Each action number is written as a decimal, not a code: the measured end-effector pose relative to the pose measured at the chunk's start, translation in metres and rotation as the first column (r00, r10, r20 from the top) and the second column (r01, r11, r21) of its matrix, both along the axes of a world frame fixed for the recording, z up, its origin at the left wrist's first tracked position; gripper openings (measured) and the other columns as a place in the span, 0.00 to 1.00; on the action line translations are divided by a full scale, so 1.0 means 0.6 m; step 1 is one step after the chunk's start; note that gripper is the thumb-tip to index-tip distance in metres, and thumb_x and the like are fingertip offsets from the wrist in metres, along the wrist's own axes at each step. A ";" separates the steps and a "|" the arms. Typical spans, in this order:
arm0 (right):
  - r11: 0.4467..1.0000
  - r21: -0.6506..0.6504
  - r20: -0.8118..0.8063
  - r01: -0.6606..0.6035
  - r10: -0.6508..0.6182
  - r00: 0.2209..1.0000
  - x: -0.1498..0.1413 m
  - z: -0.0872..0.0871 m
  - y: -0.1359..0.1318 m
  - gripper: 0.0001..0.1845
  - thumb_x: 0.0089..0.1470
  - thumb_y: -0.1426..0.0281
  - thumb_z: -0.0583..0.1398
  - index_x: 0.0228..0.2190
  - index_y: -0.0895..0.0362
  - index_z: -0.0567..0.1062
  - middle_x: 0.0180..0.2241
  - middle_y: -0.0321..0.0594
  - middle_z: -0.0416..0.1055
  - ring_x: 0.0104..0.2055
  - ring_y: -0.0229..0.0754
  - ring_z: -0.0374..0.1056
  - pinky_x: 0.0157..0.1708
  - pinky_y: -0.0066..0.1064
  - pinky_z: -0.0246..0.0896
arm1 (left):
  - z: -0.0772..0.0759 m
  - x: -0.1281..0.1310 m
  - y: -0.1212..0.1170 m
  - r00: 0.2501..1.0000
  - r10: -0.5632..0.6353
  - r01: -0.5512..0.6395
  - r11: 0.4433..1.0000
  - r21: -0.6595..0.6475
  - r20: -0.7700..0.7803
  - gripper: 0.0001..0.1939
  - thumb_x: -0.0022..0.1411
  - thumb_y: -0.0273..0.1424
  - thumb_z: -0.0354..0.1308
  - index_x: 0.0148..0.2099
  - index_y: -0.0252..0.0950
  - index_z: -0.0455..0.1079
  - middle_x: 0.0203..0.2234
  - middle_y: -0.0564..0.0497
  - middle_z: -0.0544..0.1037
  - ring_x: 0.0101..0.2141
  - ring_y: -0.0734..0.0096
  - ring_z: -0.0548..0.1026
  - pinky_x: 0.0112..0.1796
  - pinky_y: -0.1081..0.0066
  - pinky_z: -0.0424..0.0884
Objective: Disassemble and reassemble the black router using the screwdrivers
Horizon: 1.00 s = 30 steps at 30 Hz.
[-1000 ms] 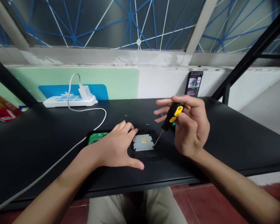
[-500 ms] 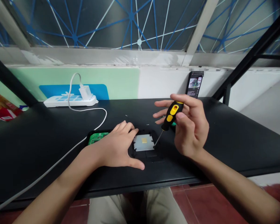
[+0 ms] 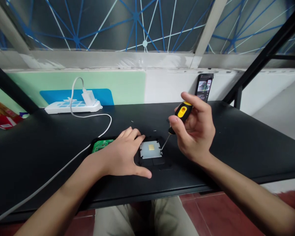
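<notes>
A yellow-and-black screwdriver is tilted in my right hand, with my thumb and index finger closed around its handle. Its thin shaft runs down to the right edge of a silvery metal plate, which has a yellowish square at its middle. That plate sits in an opened black device casing. My left hand lies across the casing, palm down, fingers stretched over it and thumb spread. To the left, a green circuit board shows, partly covered by this hand.
Small loose screws lie on the black table behind the casing. A white power strip with a plugged-in charger and white cable is at back left. A phone leans on the wall; a red packet lies far left.
My right thumb has moved left and lower along the screwdriver handle, and the other fingers have curled in. My left hand stays over the casing. The view has shifted slightly.
</notes>
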State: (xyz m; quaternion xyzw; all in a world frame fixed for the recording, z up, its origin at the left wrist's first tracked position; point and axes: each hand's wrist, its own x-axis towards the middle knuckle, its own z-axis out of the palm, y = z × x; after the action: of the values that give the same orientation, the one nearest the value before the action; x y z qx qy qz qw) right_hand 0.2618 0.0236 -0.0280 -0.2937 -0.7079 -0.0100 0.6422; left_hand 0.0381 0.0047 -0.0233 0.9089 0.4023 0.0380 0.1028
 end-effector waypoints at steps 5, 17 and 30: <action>0.999 0.052 -0.071 0.003 0.001 0.997 0.005 -0.003 0.029 0.25 0.61 0.64 0.62 0.58 0.41 0.64 0.53 0.43 0.64 0.49 0.49 0.69 0.40 0.44 0.75 | 0.001 -0.001 0.000 1.000 -0.015 0.015 1.000 0.000 0.008 0.56 0.51 0.66 0.59 0.68 0.29 0.57 0.59 0.36 0.66 0.64 0.36 0.57 0.65 0.44 0.48; 0.997 0.002 -0.179 -0.074 0.073 0.981 0.007 -0.028 0.065 0.21 0.56 0.67 0.66 0.48 0.45 0.65 0.43 0.40 0.58 0.39 0.40 0.66 0.34 0.35 0.76 | 0.009 -0.001 -0.004 0.997 -0.031 0.025 0.996 0.084 0.072 0.53 0.50 0.70 0.56 0.62 0.32 0.66 0.53 0.40 0.71 0.60 0.40 0.65 0.65 0.44 0.47; 0.983 -0.095 -0.212 -0.155 0.132 0.968 -0.007 -0.028 0.055 0.21 0.55 0.71 0.65 0.46 0.47 0.62 0.41 0.38 0.59 0.35 0.37 0.65 0.29 0.31 0.73 | 0.002 0.000 0.002 0.997 -0.028 0.022 0.996 0.088 0.067 0.48 0.60 0.66 0.51 0.67 0.35 0.61 0.65 0.40 0.63 0.67 0.44 0.54 0.67 0.46 0.45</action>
State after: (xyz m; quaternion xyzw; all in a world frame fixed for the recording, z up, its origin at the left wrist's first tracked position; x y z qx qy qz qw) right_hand 0.2575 0.0564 -0.0446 -0.2763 -0.6570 0.1064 0.6933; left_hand 0.0381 0.0061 -0.0218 0.9157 0.3851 0.0849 0.0773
